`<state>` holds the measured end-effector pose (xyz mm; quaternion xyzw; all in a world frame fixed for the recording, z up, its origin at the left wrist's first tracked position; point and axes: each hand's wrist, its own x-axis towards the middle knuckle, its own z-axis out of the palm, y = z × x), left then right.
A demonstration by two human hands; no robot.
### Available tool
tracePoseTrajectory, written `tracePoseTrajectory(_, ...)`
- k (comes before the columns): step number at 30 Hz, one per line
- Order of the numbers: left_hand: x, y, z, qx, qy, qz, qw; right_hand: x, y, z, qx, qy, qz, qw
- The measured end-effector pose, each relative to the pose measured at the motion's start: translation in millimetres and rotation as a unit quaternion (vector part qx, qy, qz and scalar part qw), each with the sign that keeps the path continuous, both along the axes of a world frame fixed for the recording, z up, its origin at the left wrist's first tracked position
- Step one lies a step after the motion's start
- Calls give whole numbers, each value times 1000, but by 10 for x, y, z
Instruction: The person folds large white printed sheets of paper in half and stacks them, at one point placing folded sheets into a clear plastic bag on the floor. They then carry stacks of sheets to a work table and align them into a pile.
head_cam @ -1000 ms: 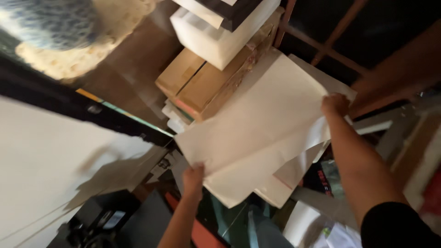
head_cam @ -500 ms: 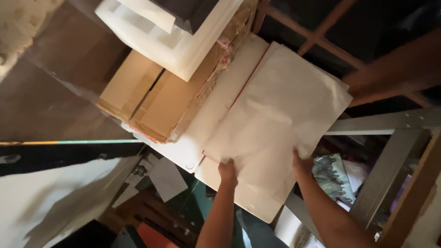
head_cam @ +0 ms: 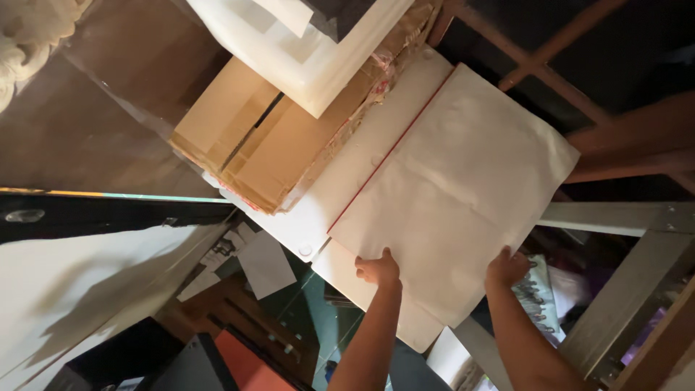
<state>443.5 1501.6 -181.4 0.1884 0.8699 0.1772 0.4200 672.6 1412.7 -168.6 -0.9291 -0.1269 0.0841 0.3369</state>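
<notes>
Item: large white paper sheet point(head_cam: 456, 195), lying beside the cardboard box point(head_cam: 268, 141). Left hand point(head_cam: 378, 269) and right hand point(head_cam: 507, 268) are gripping its near edge, squaring it; next move likely needs flattening.

Matt, faintly creased white paper sheets point(head_cam: 456, 195) are seen at centre. Brown corrugated cardboard point(head_cam: 260, 137) and smooth white foam point(head_cam: 304, 51) are shown at upper left; brushed metal bars point(head_cam: 615, 217) at right.

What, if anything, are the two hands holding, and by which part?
Both hold the large white paper sheet by its near edge: left hand towards one end, right hand towards the other.
</notes>
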Motion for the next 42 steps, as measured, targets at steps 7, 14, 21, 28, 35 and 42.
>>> tracePoseTrajectory(7, -361, -170, -249, 67, -23, -42, 997, -341, -291, -18, 179, 409, -117, 887)
tracePoseTrajectory(14, -782, -170, -203, -35, -275, 9, 961, -640, -211, 111, 227, 541, -53, 808)
tracePoseTrajectory(21, -986, -434, 641, 72, -431, -17, 899, -437, 24, 816, 258, 627, 146, 720)
tracePoseTrajectory(28, -1766, -1215, 2309, 211, -438, -129, 864, -923, 60, 1641, 116, 611, 57, 781)
tracePoseTrajectory(35, -3053, -3152, 3517, 135, -393, -580, 701, -1603, -373, 3520, 231, 469, 418, 743)
tracePoseTrajectory(42, -4353, -3460, 3894, 288, -548, -442, 649, -2216, -1641, 5121, 302, 386, 525, 696)
